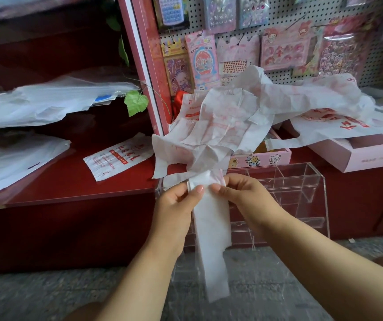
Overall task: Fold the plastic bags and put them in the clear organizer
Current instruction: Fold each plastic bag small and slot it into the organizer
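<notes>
Two hands pinched the top of a folded bag strip at the centre of the frame.

The left hand [177, 200] and right hand [241, 193] each gripped the upper end of the plastic bag [212, 232] between thumb and curled fingers. Folded into a narrow strip, it hung with its long axis nearly vertical, lower end pointing down towards the floor. Behind it stood the clear organizer [301, 188], below a heap of loose bags [232, 117] on the red counter [70, 181].

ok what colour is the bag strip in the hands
White with faint pink-red print, seen in the head view: the bag strip pinched by the left hand and right hand.
</notes>
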Demonstrator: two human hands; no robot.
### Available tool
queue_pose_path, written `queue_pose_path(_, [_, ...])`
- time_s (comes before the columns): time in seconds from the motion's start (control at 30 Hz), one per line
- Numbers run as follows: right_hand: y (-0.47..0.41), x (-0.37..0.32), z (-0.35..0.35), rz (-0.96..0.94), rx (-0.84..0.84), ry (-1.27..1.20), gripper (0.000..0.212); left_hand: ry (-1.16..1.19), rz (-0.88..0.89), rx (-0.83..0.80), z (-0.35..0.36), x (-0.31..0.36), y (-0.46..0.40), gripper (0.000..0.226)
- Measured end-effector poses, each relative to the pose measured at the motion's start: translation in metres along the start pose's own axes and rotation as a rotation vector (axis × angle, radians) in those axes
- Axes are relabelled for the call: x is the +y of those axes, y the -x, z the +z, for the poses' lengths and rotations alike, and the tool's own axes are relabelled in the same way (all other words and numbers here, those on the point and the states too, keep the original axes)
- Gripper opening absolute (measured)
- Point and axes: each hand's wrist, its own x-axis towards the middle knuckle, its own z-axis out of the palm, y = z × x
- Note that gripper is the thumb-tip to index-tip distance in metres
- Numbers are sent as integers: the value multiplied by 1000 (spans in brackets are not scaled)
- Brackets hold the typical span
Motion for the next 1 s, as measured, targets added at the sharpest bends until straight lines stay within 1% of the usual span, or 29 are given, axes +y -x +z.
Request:
queue_pose_path(0.03, [-1, -1, 0, -10, 5, 9, 19, -4, 29, 12, 0, 0, 0, 16])
queue_pose_path(0.07, [-1, -3, 0, -20, 5, 23, 22, -67, 100, 45, -1, -1, 0, 13])
queue_pose_path(0.13, [-2, -6, -1, -40, 4, 55, 21, -331, 289, 129, -7, -2, -4, 11])
queue_pose_path(0.17, [-3, -7, -2, -48, 10, 70, 22, -442, 364, 135, -10, -2, -6, 9])
queue_pose_path(0.2, [-3, -8, -3, -54, 16, 82, 24, -499, 422, 109, -13, 0, -8, 9])
queue_pose_path(0.23, [-4, -9, -3, -61, 18, 94, 27, -535, 474, 80, -15, 1, -9, 17])
queue_pose_path(0.3, [-3, -12, -3, -77, 17, 124, 25, -577, 557, 40, -17, 3, -11, 33])
queue_pose_path(0.37, [-1, -15, -2, -81, 1, 126, 22, -593, 615, 39, -19, 2, -11, 39])
queue_pose_path(0.47, [0, -16, -3, -12, -35, -44, 17, -599, 680, 70, -19, 1, -11, 45])
queue_pose_path(0.53, [2, -16, -2, 40, -44, -131, 16, -602, 687, 82, -18, 1, -10, 45])
queue_pose_path(0.6, [1, -15, -1, 52, -51, -132, 16, -582, 642, 65, -18, 2, -9, 39])
queue_pose_path(0.67, [1, -13, -1, 48, -59, -103, 20, -578, 630, 20, -18, 3, -8, 37])
queue_pose_path(0.8, [2, -13, -1, 54, -60, -99, 22, -670, 767, 10, -19, 5, -8, 34])
queue_pose_path(0.87, [3, -13, -1, 75, -42, -83, 26, -680, 790, 30, -19, 5, -9, 32])
queue_pose_path(0.93, [1, -12, 0, 100, 10, -126, 29, -667, 776, 52, -19, 4, -9, 34])
queue_pose_path(1.0, [-1, -12, 0, 109, 50, -176, 36, -620, 718, 44, -19, 2, -8, 38])
